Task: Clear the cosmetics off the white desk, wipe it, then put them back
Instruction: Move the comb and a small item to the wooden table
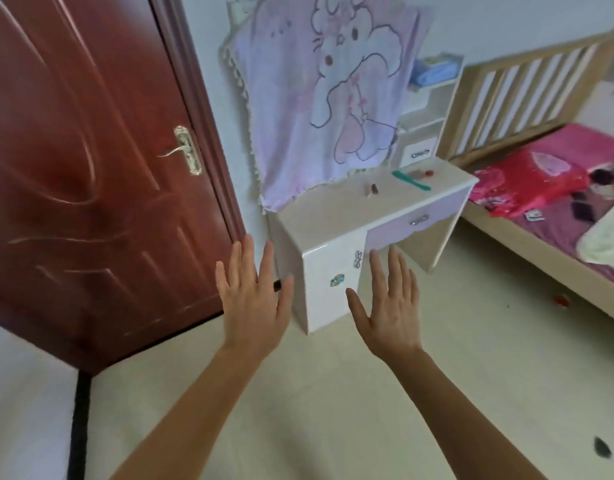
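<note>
The white desk [333, 216] stands against the wall ahead of me. On its top lie a green comb [411, 180], a small pink and dark cosmetic item [371, 189] and a small red item [428, 173] near the back right. My left hand [252, 299] and my right hand [390, 306] are held up in front of the desk, well short of it, fingers straight and spread, holding nothing.
A red-brown door [91, 168] stands open on the left. A lilac cartoon cloth [319, 91] hangs over the desk's back. White shelves [427, 109] rise at its right. A bed [555, 209] with pink bedding fills the right. Pale floor lies between me and the desk.
</note>
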A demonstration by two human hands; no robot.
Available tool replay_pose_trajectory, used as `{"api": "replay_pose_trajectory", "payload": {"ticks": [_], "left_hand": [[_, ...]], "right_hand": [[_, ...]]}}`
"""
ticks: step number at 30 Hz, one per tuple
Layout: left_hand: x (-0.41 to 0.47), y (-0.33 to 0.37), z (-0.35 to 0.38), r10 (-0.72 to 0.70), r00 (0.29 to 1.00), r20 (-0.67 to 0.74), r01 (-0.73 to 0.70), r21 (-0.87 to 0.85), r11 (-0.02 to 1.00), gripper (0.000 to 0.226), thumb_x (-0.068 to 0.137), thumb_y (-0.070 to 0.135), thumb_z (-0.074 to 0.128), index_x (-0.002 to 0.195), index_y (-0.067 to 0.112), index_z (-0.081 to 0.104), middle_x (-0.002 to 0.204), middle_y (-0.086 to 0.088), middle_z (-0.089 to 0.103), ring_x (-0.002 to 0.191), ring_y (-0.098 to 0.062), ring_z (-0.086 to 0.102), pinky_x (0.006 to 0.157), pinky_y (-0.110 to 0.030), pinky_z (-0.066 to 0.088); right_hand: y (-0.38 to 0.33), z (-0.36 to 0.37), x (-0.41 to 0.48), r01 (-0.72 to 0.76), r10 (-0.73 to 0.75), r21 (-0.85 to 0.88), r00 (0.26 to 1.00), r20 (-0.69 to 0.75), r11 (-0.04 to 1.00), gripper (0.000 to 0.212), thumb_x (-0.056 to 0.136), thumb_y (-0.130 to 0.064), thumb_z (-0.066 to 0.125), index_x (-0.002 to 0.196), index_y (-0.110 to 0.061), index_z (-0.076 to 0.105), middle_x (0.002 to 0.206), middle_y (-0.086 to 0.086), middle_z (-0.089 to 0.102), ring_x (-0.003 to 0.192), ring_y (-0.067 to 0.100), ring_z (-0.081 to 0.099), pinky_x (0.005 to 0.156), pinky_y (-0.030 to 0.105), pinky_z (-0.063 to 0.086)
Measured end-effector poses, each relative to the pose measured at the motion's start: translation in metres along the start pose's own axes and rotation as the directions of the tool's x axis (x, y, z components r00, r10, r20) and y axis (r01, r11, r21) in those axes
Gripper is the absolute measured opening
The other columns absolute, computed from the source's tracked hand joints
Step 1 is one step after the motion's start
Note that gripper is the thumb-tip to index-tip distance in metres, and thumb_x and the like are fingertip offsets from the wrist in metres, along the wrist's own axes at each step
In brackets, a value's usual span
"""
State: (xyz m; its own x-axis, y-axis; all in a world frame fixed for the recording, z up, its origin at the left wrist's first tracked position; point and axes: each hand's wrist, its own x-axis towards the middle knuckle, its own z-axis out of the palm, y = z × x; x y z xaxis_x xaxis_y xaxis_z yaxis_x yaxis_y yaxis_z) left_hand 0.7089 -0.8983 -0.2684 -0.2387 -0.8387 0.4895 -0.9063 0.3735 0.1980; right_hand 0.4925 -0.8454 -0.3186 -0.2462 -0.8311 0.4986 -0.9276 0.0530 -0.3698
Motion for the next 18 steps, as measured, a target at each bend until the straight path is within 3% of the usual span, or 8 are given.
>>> {"api": "replay_pose_trajectory", "payload": {"ticks": [7, 18], "left_hand": [[0.057, 0.142, 0.078, 0.127, 0.985, 0.115, -0.121, -0.061, 0.991, 0.058, 0.098, 0.043, 0.043, 0.147, 0.013, 0.039, 0.158, -0.017, 0.026, 0.143, -0.035, 0.028, 0.112, -0.057, 0.025], [0.177, 0.2, 0.217, 0.172, 0.969, 0.176, -0.154, -0.108, 0.982, 0.058, 0.098, 0.044, 0.04, 0.148, 0.013, 0.038, 0.157, -0.017, 0.028, 0.142, -0.035, 0.031, 0.111, -0.057, 0.027]], "right_hand": [[0.153, -0.04, 0.049, -0.14, 0.14, -0.098, 0.99, -0.006, 0.985, 0.074, 0.097, -0.051, 0.044, 0.157, -0.019, 0.016, 0.163, 0.014, 0.011, 0.15, 0.032, 0.013, 0.12, 0.05, 0.016], [0.285, 0.02, 0.15, -0.185, 0.196, -0.129, 0.977, 0.079, 0.974, 0.074, 0.097, -0.051, 0.046, 0.157, -0.019, 0.017, 0.164, 0.014, 0.009, 0.15, 0.033, 0.012, 0.119, 0.052, 0.017]]}}
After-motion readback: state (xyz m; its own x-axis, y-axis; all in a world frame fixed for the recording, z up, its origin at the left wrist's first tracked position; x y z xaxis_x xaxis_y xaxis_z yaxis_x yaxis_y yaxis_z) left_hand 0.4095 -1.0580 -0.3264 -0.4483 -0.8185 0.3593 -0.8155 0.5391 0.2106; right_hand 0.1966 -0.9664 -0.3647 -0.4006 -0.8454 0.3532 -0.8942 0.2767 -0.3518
